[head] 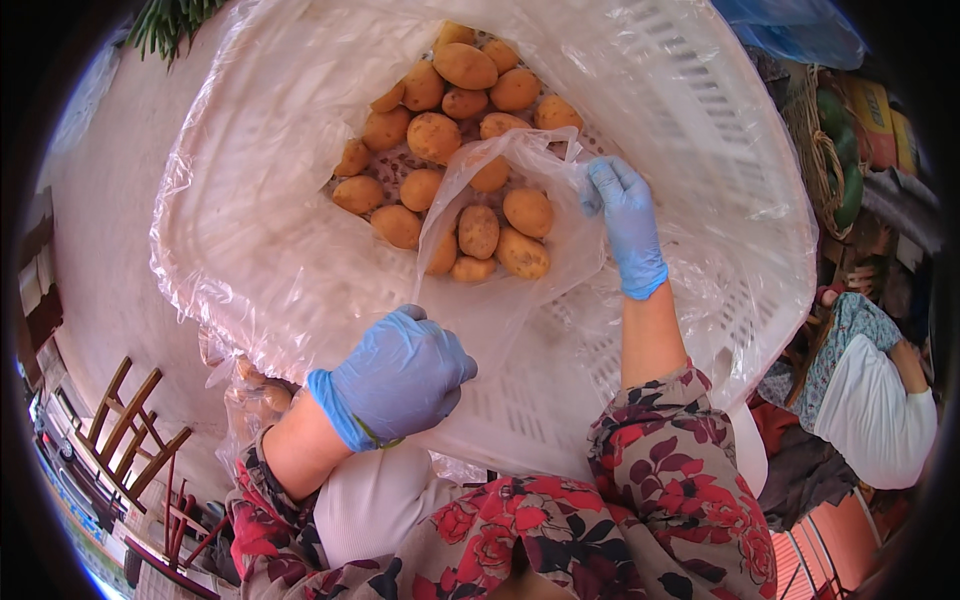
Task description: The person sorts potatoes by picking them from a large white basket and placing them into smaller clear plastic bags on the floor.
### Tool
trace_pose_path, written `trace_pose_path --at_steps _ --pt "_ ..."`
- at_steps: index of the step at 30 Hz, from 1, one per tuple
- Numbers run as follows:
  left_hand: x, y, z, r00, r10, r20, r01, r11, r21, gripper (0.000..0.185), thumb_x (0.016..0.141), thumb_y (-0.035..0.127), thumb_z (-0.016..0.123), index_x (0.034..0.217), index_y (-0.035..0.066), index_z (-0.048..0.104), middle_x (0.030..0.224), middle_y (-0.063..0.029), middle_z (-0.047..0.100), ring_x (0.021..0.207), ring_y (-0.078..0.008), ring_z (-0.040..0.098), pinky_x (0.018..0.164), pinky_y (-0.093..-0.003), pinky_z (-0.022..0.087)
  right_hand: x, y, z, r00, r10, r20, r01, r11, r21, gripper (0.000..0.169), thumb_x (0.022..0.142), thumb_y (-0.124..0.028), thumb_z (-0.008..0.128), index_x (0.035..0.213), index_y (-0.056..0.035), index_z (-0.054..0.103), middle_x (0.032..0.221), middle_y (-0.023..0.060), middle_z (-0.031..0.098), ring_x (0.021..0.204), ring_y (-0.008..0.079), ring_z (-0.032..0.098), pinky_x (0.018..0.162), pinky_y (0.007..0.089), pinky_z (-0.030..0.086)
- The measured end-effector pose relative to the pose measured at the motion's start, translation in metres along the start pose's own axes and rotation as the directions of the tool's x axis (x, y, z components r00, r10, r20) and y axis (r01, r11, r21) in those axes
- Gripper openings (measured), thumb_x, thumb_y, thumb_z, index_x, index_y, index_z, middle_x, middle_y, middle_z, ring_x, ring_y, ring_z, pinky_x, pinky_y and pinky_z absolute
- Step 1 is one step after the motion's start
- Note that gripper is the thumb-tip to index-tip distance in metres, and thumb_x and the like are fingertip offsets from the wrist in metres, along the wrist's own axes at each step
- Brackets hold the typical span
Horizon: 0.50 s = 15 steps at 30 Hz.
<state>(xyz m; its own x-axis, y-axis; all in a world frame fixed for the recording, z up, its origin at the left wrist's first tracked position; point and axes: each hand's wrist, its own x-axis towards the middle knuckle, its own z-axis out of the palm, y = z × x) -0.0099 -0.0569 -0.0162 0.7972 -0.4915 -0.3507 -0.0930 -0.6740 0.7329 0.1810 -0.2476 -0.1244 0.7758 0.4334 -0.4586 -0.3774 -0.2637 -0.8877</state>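
My right hand (624,217), in a thin blue glove, pinches the rim of a clear plastic bag (517,154). The bag's near edge runs down to my left hand (401,375), gloved in the same blue and closed in a fist on the film. Several yellow-brown potatoes (478,231) show within the outline of the bag's mouth; whether all of them lie inside it, I cannot tell. Beyond the bag, more loose potatoes (433,137) rest on the perforated bottom of a large white plastic crate (705,97). Clear plastic sheeting (277,247) lines the crate walls and folds over its rim.
Left of the crate, a clear bag of potatoes (255,397) stands by my sleeve. Farther off are a wooden rack (127,427) and green stalks (169,26). On the right are a basket with green vegetables (836,150) and a seated person in a white top (874,412).
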Motion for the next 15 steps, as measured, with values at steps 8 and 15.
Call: trace_pose_path --at_steps 8,15 --pt "-0.001 0.001 0.001 0.999 0.043 -0.025 -0.043 0.999 0.031 0.021 0.064 0.012 0.057 0.085 0.008 0.063 0.062 -0.0084 0.053 0.061 -0.0256 0.053 0.066 -0.0352 0.041 0.004 0.014 0.010 0.812 -0.362 0.458 0.583 0.464 -0.667 0.030 0.086 -0.031 0.054 0.095 -0.0046 0.064 0.079 0.0102 0.063 0.075 0.0265 0.059 0.074 0.0344 0.046" --pt "-0.002 0.002 0.001 0.997 0.044 -0.061 -0.038 0.995 0.092 0.033 0.067 0.011 0.056 0.100 0.008 0.061 0.064 -0.0079 0.052 0.061 -0.0259 0.052 0.065 -0.0349 0.041 0.015 0.045 0.052 0.816 0.243 0.524 0.199 0.733 -0.651 0.022 0.084 -0.025 0.055 0.090 -0.0054 0.064 0.085 0.0143 0.064 0.076 0.0319 0.059 0.078 0.0384 0.045"
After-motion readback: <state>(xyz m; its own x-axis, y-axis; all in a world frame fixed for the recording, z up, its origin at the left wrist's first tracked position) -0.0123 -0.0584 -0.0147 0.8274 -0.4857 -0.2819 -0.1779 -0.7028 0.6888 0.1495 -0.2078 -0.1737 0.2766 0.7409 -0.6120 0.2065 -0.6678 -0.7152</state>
